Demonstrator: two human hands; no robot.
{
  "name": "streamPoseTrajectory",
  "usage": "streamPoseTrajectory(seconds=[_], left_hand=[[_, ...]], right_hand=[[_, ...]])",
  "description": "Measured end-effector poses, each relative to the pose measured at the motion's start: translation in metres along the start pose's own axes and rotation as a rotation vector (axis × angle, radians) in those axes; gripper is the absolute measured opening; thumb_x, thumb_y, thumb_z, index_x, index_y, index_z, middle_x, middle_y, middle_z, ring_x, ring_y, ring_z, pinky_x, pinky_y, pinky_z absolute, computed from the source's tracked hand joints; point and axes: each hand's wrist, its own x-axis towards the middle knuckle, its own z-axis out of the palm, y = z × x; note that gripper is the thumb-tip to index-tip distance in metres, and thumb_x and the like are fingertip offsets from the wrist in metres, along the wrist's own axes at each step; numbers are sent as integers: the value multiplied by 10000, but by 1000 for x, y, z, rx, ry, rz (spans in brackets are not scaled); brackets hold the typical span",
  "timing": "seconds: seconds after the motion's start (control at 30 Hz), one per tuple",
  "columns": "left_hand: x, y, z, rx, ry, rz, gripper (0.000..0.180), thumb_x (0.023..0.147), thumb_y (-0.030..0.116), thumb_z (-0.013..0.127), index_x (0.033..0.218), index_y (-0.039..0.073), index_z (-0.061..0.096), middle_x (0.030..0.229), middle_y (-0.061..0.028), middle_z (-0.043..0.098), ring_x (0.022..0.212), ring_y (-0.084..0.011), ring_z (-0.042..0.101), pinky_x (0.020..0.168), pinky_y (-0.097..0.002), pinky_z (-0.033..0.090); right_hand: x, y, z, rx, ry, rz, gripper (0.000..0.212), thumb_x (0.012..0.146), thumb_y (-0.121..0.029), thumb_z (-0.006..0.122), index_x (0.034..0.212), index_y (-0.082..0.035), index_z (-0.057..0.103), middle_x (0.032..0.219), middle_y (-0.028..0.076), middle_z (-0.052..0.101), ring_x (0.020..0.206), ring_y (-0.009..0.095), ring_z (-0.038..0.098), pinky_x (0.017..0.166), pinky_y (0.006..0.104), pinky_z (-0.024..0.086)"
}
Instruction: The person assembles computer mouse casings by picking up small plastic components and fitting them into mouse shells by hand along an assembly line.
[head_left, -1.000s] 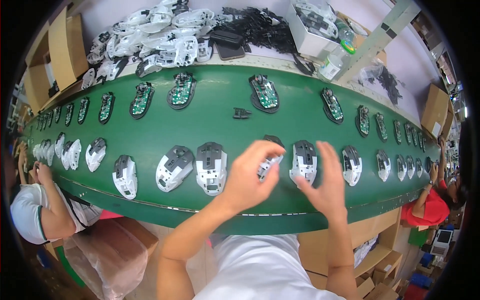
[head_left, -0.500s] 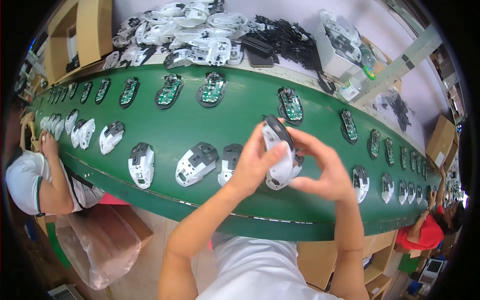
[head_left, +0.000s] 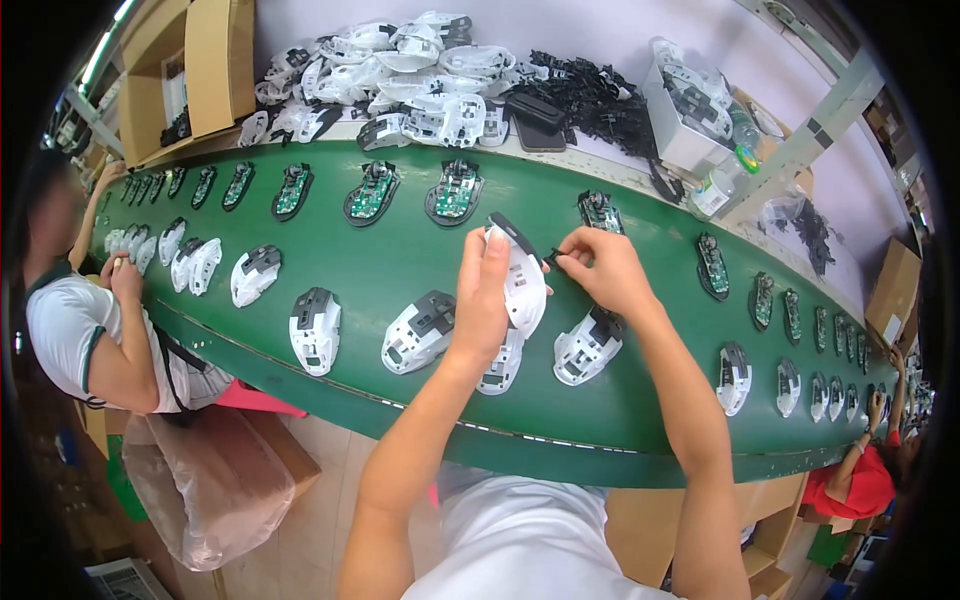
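— Holding anything, is the person's left hand point(head_left: 482, 300)?

— It is gripping a white mouse shell point(head_left: 522, 280), fingers wrapped round its left side, and is lifting it just above the green conveyor belt point(head_left: 400, 255). A black strip is running along the shell's upper edge.

— And the right hand point(head_left: 603, 270)?

— It is pinching a small black part point(head_left: 552, 257) between thumb and forefinger, right at the shell's right edge; whether the part is touching the shell is hard to tell.

— What is lying under the hands?

— Two more white shells with dark inserts are sitting on the belt, one point(head_left: 588, 346) just below the right hand and one point(head_left: 421, 331) left of the left wrist; a third point(head_left: 501, 363) is peeking out beneath the left hand.

— Further back?

— Green circuit boards in black bases point(head_left: 455, 192) are lining the far side of the belt, and behind them a heap of white shell parts point(head_left: 400, 75) and a tangle of black parts point(head_left: 590, 90) are resting on the table. At the left, another person in a white shirt point(head_left: 70, 330) is working over the belt.
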Motion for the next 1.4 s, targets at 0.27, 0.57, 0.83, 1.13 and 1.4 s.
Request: streamPoseTrajectory(seconds=[0.27, 0.57, 0.83, 1.13, 1.4], left_hand=[[-3, 3, 1, -28, -4, -115, 392, 977, 392, 545, 1182, 83, 416, 1022, -77, 605, 906, -150, 645, 739, -322, 566], [-5, 6, -1, -106, -107, -229, 556, 891, 320, 709, 1234, 69, 350, 1156, -109, 587, 1044, -190, 620, 809, -376, 585], [-7, 8, 0, -69, -155, -269, 609, 883, 380, 704, 1250, 56, 342, 1158, -134, 585, 1044, -213, 625, 798, -385, 592], [-9, 10, 0, -36, -221, -298, 583, 892, 387, 693, 1222, 57, 343, 1140, -140, 595, 1024, -211, 632, 737, -350, 599], [-11, 9, 0, 70, -209, -281, 734, 846, 545, 679, 1306, 89, 333, 1084, -74, 600, 967, -137, 635, 668, -253, 579]], right_hand=[[-52, -26, -42, 894, 211, -43, 147, 881, -39, 660, 1002, 42, 644, 1027, 81, 650, 829, 133, 644, 734, 265, 531], [-75, -67, -46, 521, 274, -242, 227, 893, 20, 612, 1116, 34, 651, 1056, 74, 632, 862, 106, 618, 736, 250, 520], [-75, -76, -36, 752, 235, -162, 392, 851, 62, 642, 1231, 30, 549, 1035, 96, 623, 822, 93, 630, 670, 213, 516], [-74, -72, -33, 552, 312, -228, 261, 768, 30, 756, 1004, 13, 646, 936, 82, 683, 758, 97, 650, 633, 223, 528], [-69, -81, -19, 209, 505, -392, 168, 727, 20, 771, 869, -13, 688, 839, 70, 673, 667, 144, 666, 566, 241, 540]])
